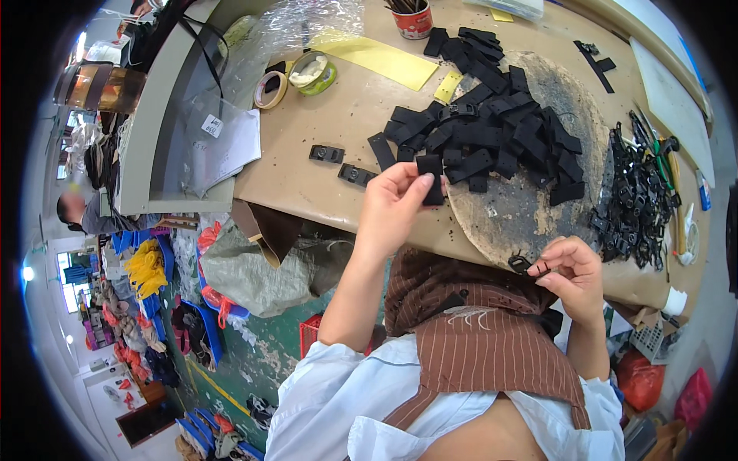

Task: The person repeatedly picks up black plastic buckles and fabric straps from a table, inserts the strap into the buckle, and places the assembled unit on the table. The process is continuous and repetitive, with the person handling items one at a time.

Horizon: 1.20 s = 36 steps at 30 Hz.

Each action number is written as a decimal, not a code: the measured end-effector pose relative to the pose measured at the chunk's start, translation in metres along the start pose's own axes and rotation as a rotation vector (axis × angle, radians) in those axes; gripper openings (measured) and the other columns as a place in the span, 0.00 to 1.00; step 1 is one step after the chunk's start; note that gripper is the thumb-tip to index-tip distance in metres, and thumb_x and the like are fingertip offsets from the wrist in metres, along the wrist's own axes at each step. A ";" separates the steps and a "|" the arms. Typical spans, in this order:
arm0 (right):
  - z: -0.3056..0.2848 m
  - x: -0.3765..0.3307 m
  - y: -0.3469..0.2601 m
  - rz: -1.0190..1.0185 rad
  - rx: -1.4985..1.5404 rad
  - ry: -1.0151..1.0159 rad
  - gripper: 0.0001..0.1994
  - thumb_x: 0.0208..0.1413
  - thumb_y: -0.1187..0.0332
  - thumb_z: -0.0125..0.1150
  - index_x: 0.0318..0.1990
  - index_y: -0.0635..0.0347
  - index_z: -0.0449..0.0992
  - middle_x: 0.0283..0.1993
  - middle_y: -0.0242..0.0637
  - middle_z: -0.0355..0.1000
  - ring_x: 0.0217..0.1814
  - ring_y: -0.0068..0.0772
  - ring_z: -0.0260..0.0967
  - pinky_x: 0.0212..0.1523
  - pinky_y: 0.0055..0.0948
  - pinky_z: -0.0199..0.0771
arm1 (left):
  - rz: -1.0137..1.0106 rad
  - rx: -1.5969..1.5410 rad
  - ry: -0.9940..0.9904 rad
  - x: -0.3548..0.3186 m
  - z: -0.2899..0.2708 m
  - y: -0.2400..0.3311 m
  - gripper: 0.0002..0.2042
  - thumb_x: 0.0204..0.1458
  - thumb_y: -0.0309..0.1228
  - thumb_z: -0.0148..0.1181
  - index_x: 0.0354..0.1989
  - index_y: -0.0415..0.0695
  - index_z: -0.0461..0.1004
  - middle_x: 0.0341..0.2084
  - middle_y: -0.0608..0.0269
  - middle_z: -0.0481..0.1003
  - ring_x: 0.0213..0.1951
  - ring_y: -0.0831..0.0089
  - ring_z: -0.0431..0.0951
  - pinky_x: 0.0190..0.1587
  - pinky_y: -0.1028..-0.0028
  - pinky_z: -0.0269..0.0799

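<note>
My left hand (397,201) pinches a short black strap piece (430,180) between thumb and fingers, holding it upright over the table's near edge. Lower and to the right, my right hand (570,273) grips a small black buckle (520,264) by its prongs, close to the rim of the round worn board (492,223). A heap of black strap pieces (500,127) covers much of that board. Two strap pieces fitted with buckles, a nearer one (357,175) and a farther one (327,154), lie left of my left hand.
On the right lies a pile of black buckles (638,200) beside green-handled pliers (663,161). Toward the back left are a green tin (313,73), a tape roll (270,91) and a yellow sheet (377,58). A red can (413,21) stands at the far edge.
</note>
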State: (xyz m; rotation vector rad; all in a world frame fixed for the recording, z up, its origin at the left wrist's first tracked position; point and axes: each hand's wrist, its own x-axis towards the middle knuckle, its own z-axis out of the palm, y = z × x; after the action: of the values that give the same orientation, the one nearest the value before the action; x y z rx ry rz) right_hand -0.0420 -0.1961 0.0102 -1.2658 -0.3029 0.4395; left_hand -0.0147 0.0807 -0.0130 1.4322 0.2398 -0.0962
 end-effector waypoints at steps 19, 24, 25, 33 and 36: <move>0.011 0.034 -0.024 -0.397 -0.483 -0.049 0.12 0.37 0.82 0.66 0.33 0.65 0.76 0.29 0.40 0.75 0.32 0.32 0.74 0.34 0.24 0.72 | 0.103 0.044 -0.304 -0.062 0.070 0.026 0.13 0.58 0.23 0.47 0.50 0.34 0.67 0.38 0.64 0.75 0.40 0.82 0.72 0.44 0.81 0.67; 0.018 0.026 -0.014 -0.103 -0.196 0.123 0.11 0.40 0.81 0.67 0.34 0.66 0.75 0.32 0.36 0.73 0.33 0.25 0.72 0.33 0.22 0.70 | -0.046 -0.088 -0.391 -0.064 0.070 0.022 0.15 0.60 0.24 0.43 0.55 0.36 0.64 0.45 0.63 0.71 0.45 0.80 0.71 0.48 0.78 0.69; 0.015 0.025 -0.012 -0.150 -0.230 0.079 0.11 0.40 0.81 0.67 0.34 0.66 0.75 0.33 0.37 0.73 0.33 0.25 0.72 0.33 0.22 0.70 | -0.077 -0.079 -0.384 -0.064 0.071 0.022 0.15 0.60 0.24 0.43 0.55 0.36 0.64 0.45 0.63 0.71 0.45 0.79 0.71 0.48 0.78 0.69; 0.013 0.017 -0.006 -0.191 -0.165 0.086 0.11 0.41 0.83 0.65 0.35 0.66 0.75 0.34 0.37 0.69 0.35 0.24 0.67 0.37 0.21 0.67 | 0.019 -0.007 -0.371 -0.069 0.074 0.012 0.14 0.58 0.24 0.47 0.51 0.36 0.68 0.32 0.67 0.76 0.33 0.87 0.70 0.36 0.84 0.67; 0.018 0.015 -0.010 -0.124 -0.090 0.127 0.11 0.43 0.82 0.64 0.37 0.66 0.74 0.34 0.35 0.68 0.36 0.23 0.67 0.38 0.20 0.66 | -0.001 0.033 -0.386 -0.071 0.071 0.010 0.15 0.56 0.25 0.51 0.51 0.36 0.68 0.33 0.66 0.76 0.34 0.85 0.72 0.35 0.81 0.69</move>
State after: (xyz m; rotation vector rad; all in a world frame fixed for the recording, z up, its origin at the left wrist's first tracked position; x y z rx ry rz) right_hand -0.0353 -0.1762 0.0244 -1.3477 -0.2945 0.2403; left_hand -0.0744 0.0063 0.0213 1.4158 -0.0795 -0.3743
